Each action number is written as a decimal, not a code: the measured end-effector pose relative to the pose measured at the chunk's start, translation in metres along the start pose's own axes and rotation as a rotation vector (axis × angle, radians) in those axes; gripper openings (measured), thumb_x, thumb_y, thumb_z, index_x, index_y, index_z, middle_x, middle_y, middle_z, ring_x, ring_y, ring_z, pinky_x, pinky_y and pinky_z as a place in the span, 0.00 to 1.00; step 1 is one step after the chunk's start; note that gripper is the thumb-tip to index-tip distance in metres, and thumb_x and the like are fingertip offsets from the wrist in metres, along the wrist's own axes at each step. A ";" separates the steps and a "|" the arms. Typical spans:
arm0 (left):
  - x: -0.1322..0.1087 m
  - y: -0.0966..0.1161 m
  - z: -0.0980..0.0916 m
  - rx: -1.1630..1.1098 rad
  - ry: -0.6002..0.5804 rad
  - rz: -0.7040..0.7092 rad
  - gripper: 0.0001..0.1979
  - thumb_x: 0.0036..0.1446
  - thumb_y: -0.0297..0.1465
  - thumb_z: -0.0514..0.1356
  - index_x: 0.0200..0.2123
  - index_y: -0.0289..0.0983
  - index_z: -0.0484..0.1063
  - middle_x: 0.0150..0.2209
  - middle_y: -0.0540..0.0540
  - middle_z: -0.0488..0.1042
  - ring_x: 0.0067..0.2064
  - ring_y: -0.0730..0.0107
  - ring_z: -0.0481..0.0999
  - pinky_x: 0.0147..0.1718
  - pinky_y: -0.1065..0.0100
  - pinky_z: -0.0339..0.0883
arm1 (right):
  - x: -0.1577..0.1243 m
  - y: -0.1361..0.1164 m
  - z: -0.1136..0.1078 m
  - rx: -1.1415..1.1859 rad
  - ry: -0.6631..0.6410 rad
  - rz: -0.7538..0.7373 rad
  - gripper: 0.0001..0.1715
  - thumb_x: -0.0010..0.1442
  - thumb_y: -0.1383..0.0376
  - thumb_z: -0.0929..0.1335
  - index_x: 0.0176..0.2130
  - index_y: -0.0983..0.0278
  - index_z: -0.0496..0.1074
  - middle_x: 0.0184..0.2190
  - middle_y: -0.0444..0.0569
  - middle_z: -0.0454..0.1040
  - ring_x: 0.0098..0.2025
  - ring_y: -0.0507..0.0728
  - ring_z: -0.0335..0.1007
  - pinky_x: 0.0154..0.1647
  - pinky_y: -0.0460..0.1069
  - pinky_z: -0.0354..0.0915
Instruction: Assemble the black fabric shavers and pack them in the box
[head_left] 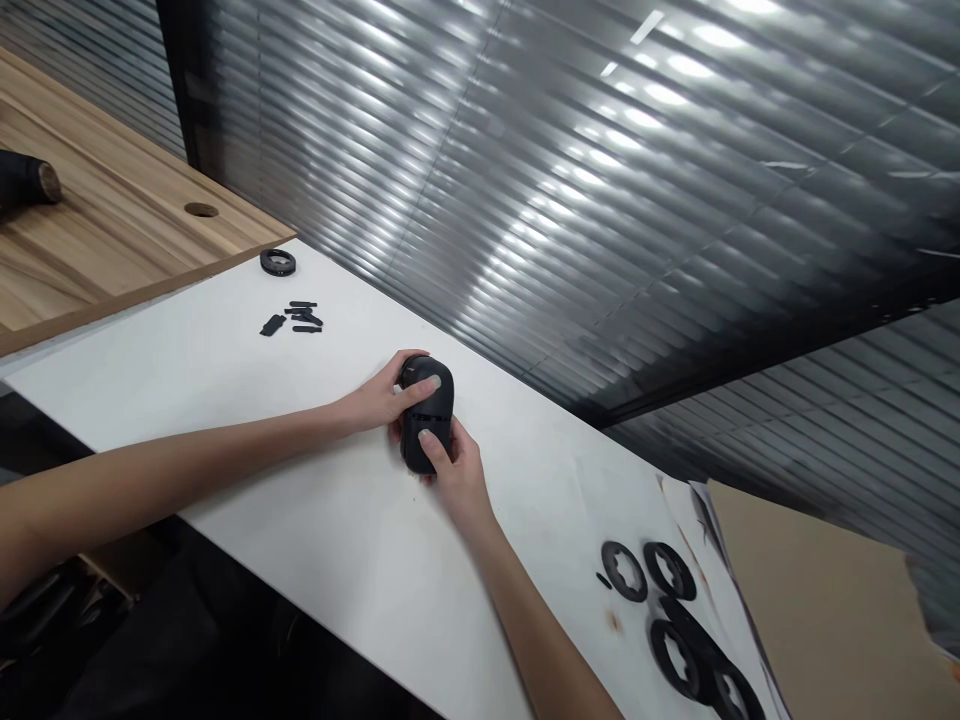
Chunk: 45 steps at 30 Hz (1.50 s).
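Both hands hold a rounded, oblong black case (429, 405) with a seam across its middle, above the white table. My left hand (391, 393) is closed around its far end, thumb lying on the top face. Around the near end my right hand (459, 468) is closed, its thumb pressed on the lower half. Most of the other fingers are hidden behind the case, so what they touch underneath does not show. To the left of the hands lie several small flat black strips (306, 317), and beyond them a black ring (278, 262).
On the white table (315, 540), black rings with notched openings (624, 571) and a longer black part with such openings (701, 655) lie at the right, beside brown cardboard (825, 590). A wooden tabletop (112, 240) adjoins at left. Metallic blinds (525, 180) rise behind.
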<state>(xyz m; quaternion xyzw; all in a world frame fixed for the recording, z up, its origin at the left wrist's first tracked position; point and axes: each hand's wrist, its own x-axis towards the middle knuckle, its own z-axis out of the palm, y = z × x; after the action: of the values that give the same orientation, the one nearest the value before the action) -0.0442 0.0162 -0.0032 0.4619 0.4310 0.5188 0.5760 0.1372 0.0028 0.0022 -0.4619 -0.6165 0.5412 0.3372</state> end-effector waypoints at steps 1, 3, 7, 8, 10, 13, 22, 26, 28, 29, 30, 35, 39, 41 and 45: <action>0.000 0.000 0.000 0.007 -0.003 0.011 0.49 0.52 0.65 0.70 0.68 0.45 0.64 0.55 0.38 0.73 0.32 0.67 0.77 0.21 0.69 0.72 | 0.000 -0.001 0.000 -0.002 0.002 -0.001 0.44 0.48 0.30 0.76 0.41 0.63 0.71 0.26 0.45 0.72 0.22 0.52 0.63 0.19 0.48 0.61; -0.001 -0.001 0.000 0.015 -0.004 0.025 0.49 0.52 0.65 0.70 0.67 0.44 0.64 0.56 0.37 0.73 0.33 0.66 0.78 0.21 0.69 0.72 | -0.001 -0.002 0.001 -0.005 0.002 -0.005 0.44 0.49 0.30 0.76 0.42 0.64 0.71 0.27 0.45 0.72 0.22 0.52 0.62 0.19 0.48 0.60; -0.001 -0.002 0.001 0.007 -0.022 0.016 0.49 0.55 0.64 0.69 0.69 0.43 0.62 0.54 0.38 0.75 0.28 0.69 0.76 0.20 0.67 0.73 | -0.002 -0.002 0.000 0.000 -0.011 -0.020 0.45 0.51 0.29 0.75 0.44 0.64 0.71 0.28 0.45 0.71 0.23 0.51 0.61 0.20 0.47 0.60; 0.000 -0.001 0.001 0.002 -0.032 0.013 0.48 0.56 0.63 0.69 0.70 0.43 0.61 0.53 0.38 0.75 0.26 0.70 0.76 0.20 0.67 0.73 | -0.003 -0.001 -0.001 0.004 -0.016 -0.025 0.45 0.52 0.29 0.75 0.44 0.64 0.71 0.29 0.45 0.71 0.23 0.51 0.61 0.20 0.47 0.61; 0.001 0.000 0.000 -0.005 -0.055 0.013 0.48 0.58 0.61 0.68 0.72 0.43 0.60 0.50 0.39 0.76 0.25 0.69 0.76 0.20 0.65 0.73 | -0.003 0.002 -0.002 0.015 -0.023 -0.037 0.45 0.55 0.29 0.74 0.46 0.64 0.71 0.29 0.45 0.71 0.23 0.52 0.62 0.20 0.47 0.61; 0.002 0.002 -0.002 -0.026 -0.103 0.005 0.46 0.63 0.62 0.64 0.73 0.43 0.58 0.43 0.44 0.76 0.25 0.67 0.78 0.21 0.65 0.75 | -0.003 0.008 -0.004 0.048 -0.016 -0.044 0.43 0.58 0.29 0.73 0.48 0.63 0.72 0.28 0.46 0.72 0.22 0.52 0.63 0.20 0.48 0.62; 0.003 0.005 -0.009 -0.093 -0.199 -0.027 0.42 0.62 0.58 0.67 0.71 0.48 0.58 0.42 0.48 0.74 0.30 0.66 0.81 0.32 0.61 0.82 | 0.003 0.025 -0.010 0.108 -0.027 -0.039 0.46 0.60 0.27 0.69 0.50 0.64 0.75 0.30 0.49 0.75 0.25 0.56 0.69 0.22 0.50 0.65; -0.001 0.008 -0.009 -0.083 -0.251 -0.033 0.42 0.63 0.59 0.66 0.70 0.47 0.54 0.39 0.49 0.76 0.32 0.64 0.82 0.32 0.61 0.81 | 0.005 0.031 -0.014 0.055 -0.040 -0.078 0.48 0.59 0.25 0.68 0.50 0.63 0.76 0.36 0.53 0.78 0.36 0.61 0.76 0.31 0.52 0.71; -0.002 0.008 -0.009 -0.088 -0.266 -0.028 0.42 0.62 0.60 0.67 0.67 0.46 0.54 0.40 0.49 0.76 0.33 0.63 0.82 0.31 0.61 0.81 | 0.004 0.032 -0.016 0.048 -0.052 -0.077 0.48 0.59 0.24 0.67 0.50 0.63 0.76 0.37 0.53 0.79 0.37 0.61 0.75 0.33 0.52 0.72; -0.002 0.007 -0.009 -0.092 -0.271 -0.026 0.42 0.61 0.60 0.68 0.66 0.46 0.54 0.39 0.49 0.76 0.34 0.63 0.82 0.31 0.61 0.80 | 0.003 0.032 -0.016 0.055 -0.063 -0.073 0.48 0.59 0.24 0.67 0.49 0.63 0.76 0.38 0.53 0.79 0.36 0.61 0.74 0.33 0.53 0.72; -0.002 0.007 -0.010 -0.097 -0.276 -0.025 0.42 0.60 0.60 0.69 0.64 0.45 0.54 0.39 0.49 0.77 0.34 0.63 0.83 0.32 0.61 0.80 | 0.003 0.032 -0.017 0.066 -0.074 -0.069 0.48 0.60 0.24 0.67 0.49 0.63 0.76 0.38 0.54 0.79 0.34 0.60 0.73 0.33 0.53 0.72; 0.000 0.002 -0.011 -0.108 -0.312 -0.034 0.42 0.58 0.59 0.70 0.59 0.43 0.52 0.34 0.50 0.79 0.32 0.62 0.84 0.35 0.60 0.79 | 0.000 0.028 -0.020 0.095 -0.099 -0.046 0.49 0.61 0.25 0.66 0.49 0.65 0.78 0.34 0.53 0.77 0.27 0.56 0.65 0.25 0.51 0.64; 0.000 0.002 -0.011 -0.112 -0.322 -0.008 0.40 0.58 0.58 0.71 0.55 0.44 0.51 0.33 0.51 0.80 0.31 0.61 0.85 0.35 0.58 0.80 | -0.002 0.022 -0.019 0.114 -0.061 -0.049 0.46 0.60 0.26 0.68 0.44 0.64 0.79 0.28 0.49 0.72 0.24 0.54 0.61 0.24 0.51 0.62; -0.001 0.002 -0.012 -0.100 -0.322 0.002 0.40 0.59 0.57 0.71 0.54 0.44 0.51 0.32 0.51 0.80 0.31 0.60 0.85 0.34 0.59 0.79 | -0.003 0.017 -0.016 0.135 -0.041 -0.052 0.44 0.59 0.27 0.70 0.41 0.64 0.78 0.27 0.47 0.71 0.24 0.54 0.60 0.26 0.51 0.64; -0.002 0.003 -0.014 -0.039 -0.283 0.041 0.38 0.58 0.58 0.71 0.53 0.44 0.52 0.31 0.52 0.80 0.31 0.60 0.85 0.32 0.62 0.77 | -0.004 0.009 -0.008 0.196 -0.015 -0.017 0.44 0.53 0.26 0.72 0.36 0.63 0.76 0.24 0.47 0.70 0.21 0.53 0.59 0.21 0.50 0.59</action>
<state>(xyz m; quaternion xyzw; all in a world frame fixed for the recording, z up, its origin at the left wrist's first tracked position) -0.0584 0.0151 -0.0031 0.5279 0.3257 0.4685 0.6291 0.1475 0.0021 -0.0052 -0.4175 -0.5670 0.5994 0.3807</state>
